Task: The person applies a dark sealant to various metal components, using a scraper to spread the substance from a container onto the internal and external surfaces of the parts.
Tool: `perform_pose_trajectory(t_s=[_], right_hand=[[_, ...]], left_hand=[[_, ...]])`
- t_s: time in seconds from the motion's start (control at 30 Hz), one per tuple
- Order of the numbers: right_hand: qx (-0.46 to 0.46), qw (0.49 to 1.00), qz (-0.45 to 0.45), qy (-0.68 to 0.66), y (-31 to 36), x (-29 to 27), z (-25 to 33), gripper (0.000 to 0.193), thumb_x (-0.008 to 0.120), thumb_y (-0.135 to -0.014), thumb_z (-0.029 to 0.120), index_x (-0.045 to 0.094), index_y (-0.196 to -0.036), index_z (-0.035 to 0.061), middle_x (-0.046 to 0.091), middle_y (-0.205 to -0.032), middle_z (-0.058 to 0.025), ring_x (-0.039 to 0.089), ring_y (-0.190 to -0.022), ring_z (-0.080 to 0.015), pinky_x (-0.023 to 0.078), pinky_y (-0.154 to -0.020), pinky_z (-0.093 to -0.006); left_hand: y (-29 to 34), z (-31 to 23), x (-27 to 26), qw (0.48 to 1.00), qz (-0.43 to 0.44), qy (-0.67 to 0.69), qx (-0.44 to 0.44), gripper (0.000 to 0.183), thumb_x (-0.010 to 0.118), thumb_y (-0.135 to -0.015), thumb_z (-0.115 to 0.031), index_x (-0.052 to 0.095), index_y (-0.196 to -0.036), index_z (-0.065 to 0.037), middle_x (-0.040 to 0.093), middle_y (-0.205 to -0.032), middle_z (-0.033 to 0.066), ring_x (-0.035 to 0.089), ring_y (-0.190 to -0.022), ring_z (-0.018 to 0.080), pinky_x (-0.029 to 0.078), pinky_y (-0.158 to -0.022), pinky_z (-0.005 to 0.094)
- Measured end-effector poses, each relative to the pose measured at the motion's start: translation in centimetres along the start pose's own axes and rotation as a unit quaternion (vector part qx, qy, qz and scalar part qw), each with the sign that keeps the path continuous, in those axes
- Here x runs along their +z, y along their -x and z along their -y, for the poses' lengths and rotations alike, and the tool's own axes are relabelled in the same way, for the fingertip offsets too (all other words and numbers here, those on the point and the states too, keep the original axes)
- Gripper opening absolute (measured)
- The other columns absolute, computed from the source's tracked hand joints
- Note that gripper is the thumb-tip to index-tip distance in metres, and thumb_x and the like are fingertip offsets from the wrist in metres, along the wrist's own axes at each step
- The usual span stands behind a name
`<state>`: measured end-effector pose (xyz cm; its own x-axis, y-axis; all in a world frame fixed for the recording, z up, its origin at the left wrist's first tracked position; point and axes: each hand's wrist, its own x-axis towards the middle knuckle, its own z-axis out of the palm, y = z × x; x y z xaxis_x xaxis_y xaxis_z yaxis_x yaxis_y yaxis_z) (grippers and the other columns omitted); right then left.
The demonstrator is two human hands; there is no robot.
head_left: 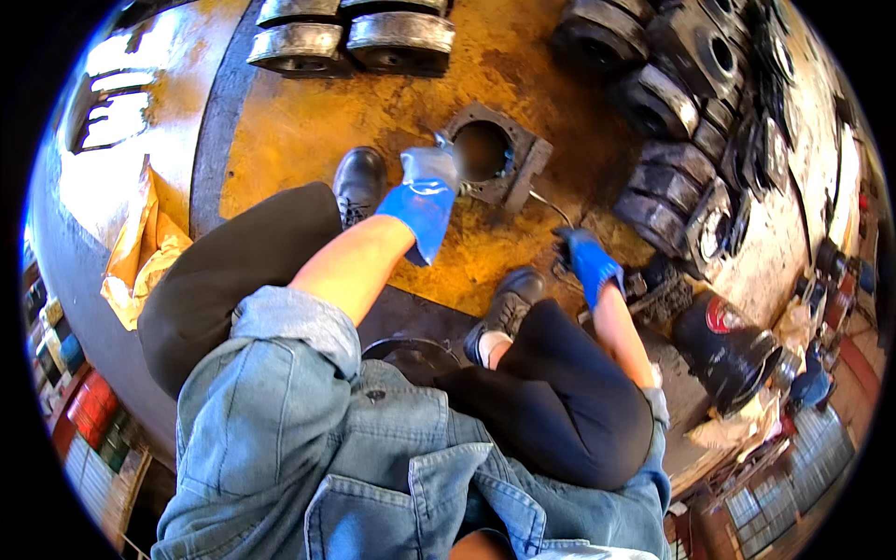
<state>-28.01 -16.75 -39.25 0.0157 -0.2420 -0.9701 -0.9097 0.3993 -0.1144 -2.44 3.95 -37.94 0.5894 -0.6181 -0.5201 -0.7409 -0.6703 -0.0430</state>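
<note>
A dark, greasy metal housing (532,163) with a large round bore stands on the stained yellow floor in front of me. My left hand (429,168), in a blue glove with a greyish coating, is closed on its left edge; the fingertips are partly hidden. Lower right of the housing, my right hand (588,261), also in a blue glove, has its dark fingers closed around the near end of a thin metal rod (546,202). The rod's far end reaches the lower right side of the housing. What lies inside the bore is blurred.
Several blocky metal castings (397,44) stand in rows at the far side. More greasy castings (667,182) are piled on the right. A black bucket (728,350) lies near my right knee, and a crumpled yellow sack (145,257) is at the left.
</note>
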Motion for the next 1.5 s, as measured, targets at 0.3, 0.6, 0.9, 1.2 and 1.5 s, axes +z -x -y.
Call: perform_pose_trajectory(t_s=[0.3, 0.6, 0.9, 1.2, 1.5], right_hand=[[0.005, 0.999, -0.02, -0.042, 0.0, 2.0, 1.5, 0.026, 0.059, -0.094, 0.033, 0.066, -0.104, 0.0099, 0.064, -0.068, -0.0094, 0.052, -0.048, -0.0207, 0.041, -0.043, -0.0356], [-0.116, 0.993, -0.004, -0.005, 1.6, 4.9, 2.3, 0.028, 0.048, -0.096, 0.027, 0.063, -0.106, 0.005, 0.069, -0.076, -0.0122, 0.058, -0.051, -0.02, 0.044, -0.045, -0.0333], [-0.203, 0.974, 0.023, -0.102, 0.5, 4.3, 0.0, 0.024, 0.05, -0.097, 0.029, 0.063, -0.095, 0.0088, 0.072, -0.077, -0.0107, 0.061, -0.051, -0.0202, 0.043, -0.042, -0.0335], [-0.091, 0.979, -0.088, -0.159, 0.3, -4.2, -8.6, 0.021, 0.05, -0.096, 0.024, 0.063, -0.091, 0.008, 0.07, -0.075, -0.01, 0.063, -0.055, -0.0201, 0.046, -0.045, -0.0341], [-0.063, 0.874, -0.165, -0.453, 3.7, -9.3, -16.2, 0.036, 0.05, -0.1, 0.042, 0.061, -0.11, 0.0088, 0.07, -0.078, -0.0092, 0.063, -0.055, -0.0171, 0.046, -0.044, -0.0332]], left_hand=[[0.9, -0.1, -2.6, 0.998, 0.058, -0.007, 0.001, 0.025, 0.066, -0.084, -0.017, 0.071, -0.106, -0.007, 0.075, -0.09, 0.0023, 0.071, -0.077, 0.0214, 0.043, -0.053, 0.0419], [0.4, 0.5, 0.0, 0.999, 0.028, 0.018, -0.011, 0.018, 0.067, -0.079, -0.012, 0.071, -0.096, -0.012, 0.074, -0.086, 0.0078, 0.073, -0.079, 0.0262, 0.05, -0.058, 0.0473], [0.3, -1.0, -3.3, 0.995, 0.101, -0.01, -0.001, 0.054, 0.064, -0.086, -0.017, 0.05, -0.135, 0.003, 0.074, -0.099, 0.0094, 0.072, -0.089, 0.0262, 0.05, -0.063, 0.0457], [-1.5, -1.4, 0.2, 0.999, 0.009, -0.043, -0.028, 0.052, 0.064, -0.087, -0.021, 0.051, -0.132, 0.004, 0.073, -0.101, 0.0129, 0.071, -0.09, 0.0303, 0.052, -0.066, 0.0489], [3.0, -0.4, -2.7, 0.999, 0.009, -0.043, -0.013, 0.066, 0.069, -0.082, -0.039, 0.051, -0.128, 0.005, 0.07, -0.107, 0.0197, 0.068, -0.098, 0.0363, 0.053, -0.078, 0.0486]])
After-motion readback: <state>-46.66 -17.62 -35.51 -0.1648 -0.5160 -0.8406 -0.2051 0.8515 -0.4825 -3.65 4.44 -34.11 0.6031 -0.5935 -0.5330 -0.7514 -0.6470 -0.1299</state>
